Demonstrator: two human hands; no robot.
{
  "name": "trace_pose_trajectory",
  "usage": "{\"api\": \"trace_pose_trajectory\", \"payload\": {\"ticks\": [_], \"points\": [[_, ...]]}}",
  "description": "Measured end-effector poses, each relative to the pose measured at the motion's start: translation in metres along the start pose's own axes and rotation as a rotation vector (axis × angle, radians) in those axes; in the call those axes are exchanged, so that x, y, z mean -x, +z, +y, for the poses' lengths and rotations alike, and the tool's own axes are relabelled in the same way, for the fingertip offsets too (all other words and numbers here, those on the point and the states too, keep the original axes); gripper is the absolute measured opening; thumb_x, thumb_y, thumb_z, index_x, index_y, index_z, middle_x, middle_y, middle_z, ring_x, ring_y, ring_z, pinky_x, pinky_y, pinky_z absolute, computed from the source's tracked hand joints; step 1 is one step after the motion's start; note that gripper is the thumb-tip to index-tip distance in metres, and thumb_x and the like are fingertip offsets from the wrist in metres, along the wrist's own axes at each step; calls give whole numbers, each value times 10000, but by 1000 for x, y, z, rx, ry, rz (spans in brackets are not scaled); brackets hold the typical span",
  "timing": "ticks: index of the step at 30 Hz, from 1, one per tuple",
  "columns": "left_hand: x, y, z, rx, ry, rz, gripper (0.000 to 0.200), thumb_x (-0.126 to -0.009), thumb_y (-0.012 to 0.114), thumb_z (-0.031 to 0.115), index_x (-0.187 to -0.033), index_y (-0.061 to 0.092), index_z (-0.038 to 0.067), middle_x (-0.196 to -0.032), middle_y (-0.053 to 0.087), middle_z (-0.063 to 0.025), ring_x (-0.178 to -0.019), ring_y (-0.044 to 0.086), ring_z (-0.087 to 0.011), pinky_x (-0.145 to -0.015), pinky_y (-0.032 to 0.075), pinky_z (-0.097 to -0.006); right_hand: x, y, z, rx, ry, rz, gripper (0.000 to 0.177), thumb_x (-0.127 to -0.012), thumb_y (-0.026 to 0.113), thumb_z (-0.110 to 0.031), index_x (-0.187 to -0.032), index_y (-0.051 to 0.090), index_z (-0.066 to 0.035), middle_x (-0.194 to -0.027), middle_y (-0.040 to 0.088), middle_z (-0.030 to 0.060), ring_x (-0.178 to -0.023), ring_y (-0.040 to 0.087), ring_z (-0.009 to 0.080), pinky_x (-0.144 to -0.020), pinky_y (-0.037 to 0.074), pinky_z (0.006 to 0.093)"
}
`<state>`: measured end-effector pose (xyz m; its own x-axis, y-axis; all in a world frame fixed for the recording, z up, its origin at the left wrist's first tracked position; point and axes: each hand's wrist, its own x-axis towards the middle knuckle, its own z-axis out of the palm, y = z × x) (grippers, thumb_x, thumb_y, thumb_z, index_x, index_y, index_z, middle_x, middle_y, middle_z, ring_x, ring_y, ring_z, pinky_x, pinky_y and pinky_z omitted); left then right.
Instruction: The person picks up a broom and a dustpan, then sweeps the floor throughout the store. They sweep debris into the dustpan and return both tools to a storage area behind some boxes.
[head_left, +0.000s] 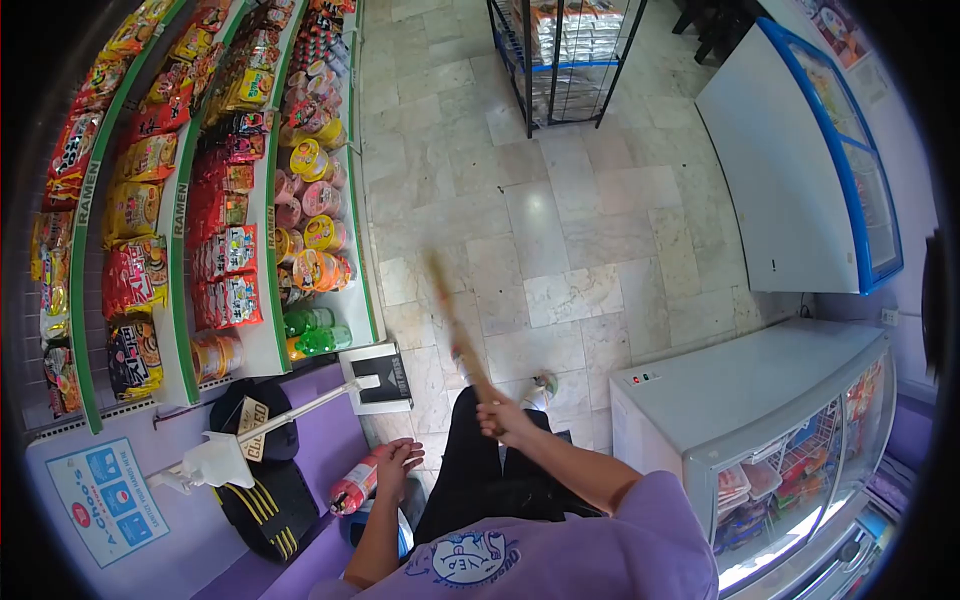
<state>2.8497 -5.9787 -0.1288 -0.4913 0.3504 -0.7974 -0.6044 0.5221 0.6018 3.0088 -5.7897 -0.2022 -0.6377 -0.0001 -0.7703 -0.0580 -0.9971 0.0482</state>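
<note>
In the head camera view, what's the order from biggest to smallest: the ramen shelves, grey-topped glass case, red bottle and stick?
1. Ramen shelves
2. Grey-topped glass case
3. Unsure: the stick looks longer, but the red bottle looks fatter.

Purple shirt (610,560), white chest print (468,558), black trousers (455,470)

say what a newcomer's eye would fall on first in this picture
Probably the bright packets crowding the green-edged shelves marked RAMEN on the left of the view. Next, the blurred stick held in the right hand, slanting over the tiled floor near the centre. The glass-fronted display case at lower right also stands out.
</note>
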Motion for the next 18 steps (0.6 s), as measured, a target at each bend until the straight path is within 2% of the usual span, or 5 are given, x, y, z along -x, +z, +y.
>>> {"api": "trace_pose_trajectory", "payload": {"ticks": [2,6,9,12,18], "points": [[-17,2,13,-20,21,-13,182,-853,458,109,-997,502,6,-914,587,-131,-796,585,-200,-707,479,-307,-71,-1,17,44,86,-66,648,-794,472,30,-1314,265,-297,-592,405,17,-419,339,85,-369,293,228],[-52,3,56,-88,38,-35,182,-855,460,116,-991,506,3,-912,591,-129,-802,586,-195,-719,477,-303,-203,-1,-15,144,49,236,428,-750,502,-14,-1152,466,-155,-534,375,3,-396,325,78,-357,285,224],[-74,-8,94,-125,38,-67,175,-853,467,115,-981,514,5,-899,596,-120,-803,589,-192,-710,481,-301,-253,-105,-109,346,-449,180,107,-733,487,-44,-632,479,-78,-530,394,-31,-385,337,53,-317,261,208],[-98,-25,123,-172,12,-57,171,-856,460,107,-982,516,6,-897,597,-120,-798,590,-191,-704,483,-298,-195,-152,-248,-611,-135,56,195,-786,378,2,-622,409,-98,-518,348,-22,-372,315,43,-288,243,168],[-147,-46,167,-220,-31,-97,165,-854,451,105,-982,518,26,-915,589,-106,-811,581,-189,-708,489,-308,-130,-54,-305,-137,-648,713,68,-742,412,-16,-716,445,-70,-479,353,9,-355,353,104,-290,290,250]]}}
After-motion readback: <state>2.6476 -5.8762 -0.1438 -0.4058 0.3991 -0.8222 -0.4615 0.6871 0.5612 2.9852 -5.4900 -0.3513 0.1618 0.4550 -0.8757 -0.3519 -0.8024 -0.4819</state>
